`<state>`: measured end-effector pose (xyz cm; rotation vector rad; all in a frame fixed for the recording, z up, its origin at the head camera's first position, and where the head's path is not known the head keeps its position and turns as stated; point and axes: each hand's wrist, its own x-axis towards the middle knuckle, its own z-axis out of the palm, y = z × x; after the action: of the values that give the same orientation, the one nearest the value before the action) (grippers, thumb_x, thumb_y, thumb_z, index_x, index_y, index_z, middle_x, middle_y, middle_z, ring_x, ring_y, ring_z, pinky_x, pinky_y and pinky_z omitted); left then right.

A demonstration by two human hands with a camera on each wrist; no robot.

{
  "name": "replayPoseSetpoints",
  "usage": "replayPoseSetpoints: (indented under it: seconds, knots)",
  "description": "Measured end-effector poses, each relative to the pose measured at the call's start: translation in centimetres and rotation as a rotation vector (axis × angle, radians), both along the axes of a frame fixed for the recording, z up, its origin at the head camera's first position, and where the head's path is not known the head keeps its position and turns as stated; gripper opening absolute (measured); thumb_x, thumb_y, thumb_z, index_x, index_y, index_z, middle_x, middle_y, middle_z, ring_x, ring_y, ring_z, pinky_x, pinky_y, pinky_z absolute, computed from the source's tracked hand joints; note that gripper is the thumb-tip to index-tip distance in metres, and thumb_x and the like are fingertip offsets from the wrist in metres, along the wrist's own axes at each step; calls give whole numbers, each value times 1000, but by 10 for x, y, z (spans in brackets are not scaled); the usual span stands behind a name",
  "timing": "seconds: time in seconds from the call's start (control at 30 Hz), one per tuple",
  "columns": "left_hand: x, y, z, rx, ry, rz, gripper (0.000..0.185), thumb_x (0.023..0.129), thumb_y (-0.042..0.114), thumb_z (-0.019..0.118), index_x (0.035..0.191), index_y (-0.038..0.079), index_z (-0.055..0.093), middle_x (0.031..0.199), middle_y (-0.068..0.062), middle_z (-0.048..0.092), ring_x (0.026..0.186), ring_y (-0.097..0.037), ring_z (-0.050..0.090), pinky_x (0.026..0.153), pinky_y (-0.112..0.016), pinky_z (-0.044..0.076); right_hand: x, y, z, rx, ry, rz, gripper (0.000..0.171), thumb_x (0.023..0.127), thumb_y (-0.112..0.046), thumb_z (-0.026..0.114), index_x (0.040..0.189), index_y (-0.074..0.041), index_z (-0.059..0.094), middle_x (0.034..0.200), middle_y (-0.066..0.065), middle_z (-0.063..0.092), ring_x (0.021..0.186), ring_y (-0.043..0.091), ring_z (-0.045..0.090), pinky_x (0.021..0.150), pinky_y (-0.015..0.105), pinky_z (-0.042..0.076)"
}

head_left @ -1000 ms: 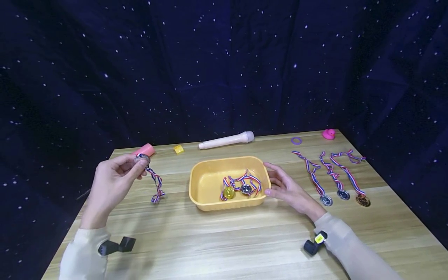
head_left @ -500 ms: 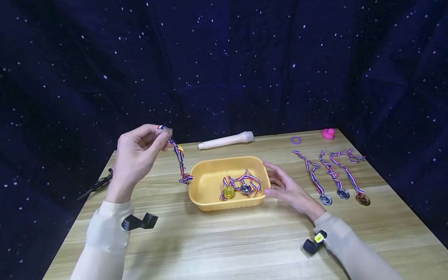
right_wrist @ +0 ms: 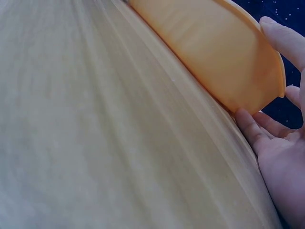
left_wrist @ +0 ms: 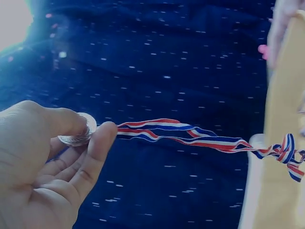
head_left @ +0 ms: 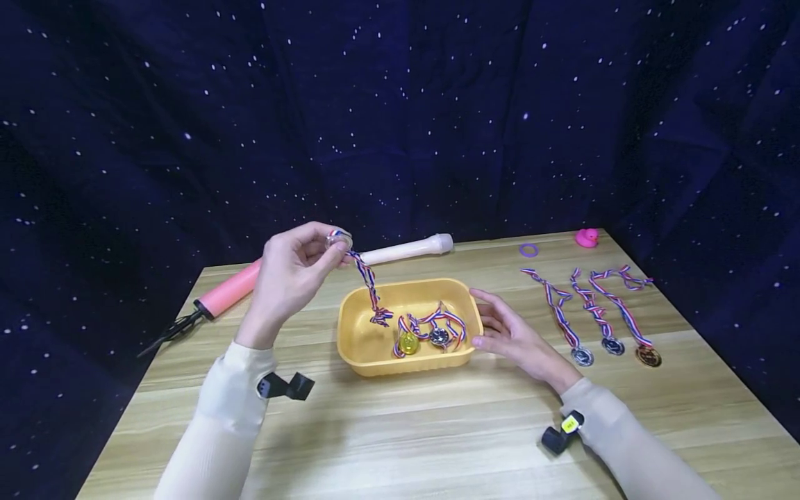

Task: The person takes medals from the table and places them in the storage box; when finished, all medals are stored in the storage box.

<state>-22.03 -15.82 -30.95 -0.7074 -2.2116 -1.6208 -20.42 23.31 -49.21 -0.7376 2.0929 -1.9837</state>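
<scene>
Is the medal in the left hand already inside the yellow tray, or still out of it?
Out. The left hand pinches the silver medal above the yellow plastic tray; only its striped ribbon's end dangles inside.

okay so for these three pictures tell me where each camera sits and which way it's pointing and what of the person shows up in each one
Head: worn on the head, facing forward and down at the table; both forearms show, left hand and right hand.
Left wrist: on the left wrist, looking past the fingers pinching a silver medal, along its ribbon.
Right wrist: on the right wrist, low over the wood, facing the yellow tray; fingertips touch it.
Shared: all three views show the tray.
</scene>
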Motion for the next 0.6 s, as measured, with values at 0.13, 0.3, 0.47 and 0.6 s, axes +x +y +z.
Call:
replayPoseSetpoints:
  seconds: [0.13, 0.3, 0.47, 0.6]
  knots:
    - [-3, 8, -26, -86, -89, -4, 12, 104, 4, 78, 115, 0, 77, 101, -17, 82, 87, -27, 82, 80, -37, 70, 0, 1, 1, 8, 0, -4, 90, 102, -5, 77, 176, -17, 27, 162, 30, 47, 148, 48, 51, 118, 28, 53]
    - [-2, 13, -55, -235, -108, 40, 13, 101, 10, 83, 114, 10, 79, 97, -2, 84, 84, -24, 77, 73, -26, 62, 1, 0, 1, 11, 3, -4, 90, 102, -5, 77, 176, -16, 27, 162, 30, 48, 148, 48, 51, 118, 28, 52]
    - [-1, 14, -75, -302, -132, 30, 18, 98, 9, 86, 114, 14, 81, 94, 3, 84, 78, -18, 70, 69, -27, 57, 1, 0, 3, 14, -1, -7, 90, 102, -4, 77, 176, -16, 27, 161, 30, 48, 148, 47, 52, 118, 28, 53]
    - [0, 15, -86, -306, -199, -20, 27, 94, 6, 89, 119, 12, 80, 97, -1, 83, 82, -17, 75, 74, -27, 63, 1, 0, 3, 15, -7, -9, 91, 102, -5, 78, 176, -17, 28, 161, 29, 48, 147, 46, 53, 118, 28, 53]
